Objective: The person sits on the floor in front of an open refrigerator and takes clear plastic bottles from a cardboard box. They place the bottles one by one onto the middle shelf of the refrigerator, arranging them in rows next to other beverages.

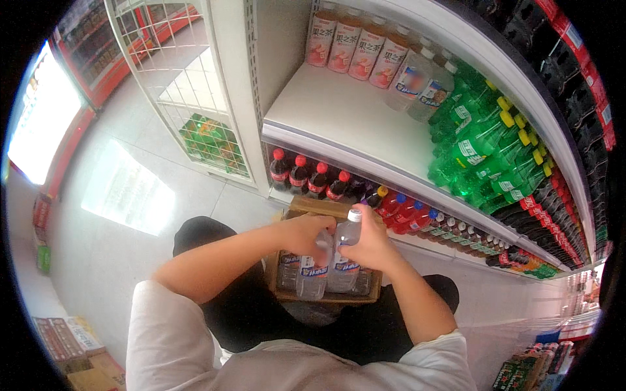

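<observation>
Between my knees sits an open cardboard box [319, 206] with clear plastic bottles lying in it. My left hand [309, 236] is closed around the upper part of a clear bottle [312, 279] with a blue and white label, its cap hidden by the fingers. Beside it, my right hand [369, 242] grips a second clear bottle [345, 260] near its shoulder, the white cap showing at the top. Both bottles are over the box, tilted and side by side.
Ahead, a white shelf [332, 120] bears pink-labelled cartonlike bottles [360, 55], two clear bottles [417, 85] and many green bottles [476, 150]. Cola bottles [298, 173] and red drinks [394, 207] stand below. A wire rack panel [189, 98] is at left; cartons [81, 348] lie lower left.
</observation>
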### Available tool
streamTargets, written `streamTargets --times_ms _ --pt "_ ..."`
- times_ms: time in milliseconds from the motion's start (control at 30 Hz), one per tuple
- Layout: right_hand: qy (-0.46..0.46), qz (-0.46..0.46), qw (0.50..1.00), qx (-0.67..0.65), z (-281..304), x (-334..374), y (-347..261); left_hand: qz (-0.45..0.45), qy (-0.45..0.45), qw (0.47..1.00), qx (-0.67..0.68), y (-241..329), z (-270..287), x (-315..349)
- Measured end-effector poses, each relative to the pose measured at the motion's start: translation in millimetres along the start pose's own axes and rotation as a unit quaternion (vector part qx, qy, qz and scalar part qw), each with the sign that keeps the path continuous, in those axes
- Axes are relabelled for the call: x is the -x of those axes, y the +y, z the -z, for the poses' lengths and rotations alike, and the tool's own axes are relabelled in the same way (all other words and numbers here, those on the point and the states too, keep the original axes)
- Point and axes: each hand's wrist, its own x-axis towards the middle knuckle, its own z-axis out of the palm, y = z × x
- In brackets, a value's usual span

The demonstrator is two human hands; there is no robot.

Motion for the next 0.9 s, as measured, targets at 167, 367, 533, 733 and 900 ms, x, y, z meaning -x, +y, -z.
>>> streamTargets --times_ms 167,367,533,733,900 --pt "0.040 -0.033 0.998 -0.033 49 15 -51 0.036 0.014 0.996 -0.080 45 8 29" --pt "0.340 0.111 0.933 -0.024 100 36 -77 -0.034 0.014 0.990 -0.134 55 2 41" --pt "0.472 0.131 0.871 0.021 134 -32 -114 -0.043 -0.011 0.986 -0.164 53 9 43" --pt "0.465 0.103 0.867 0.146 177 -128 -63 -0.072 -0.035 0.980 -0.182 51 16 33" --pt "0.457 0.114 0.867 0.165 186 -157 -29 -0.092 -0.041 0.977 -0.186 47 15 34"
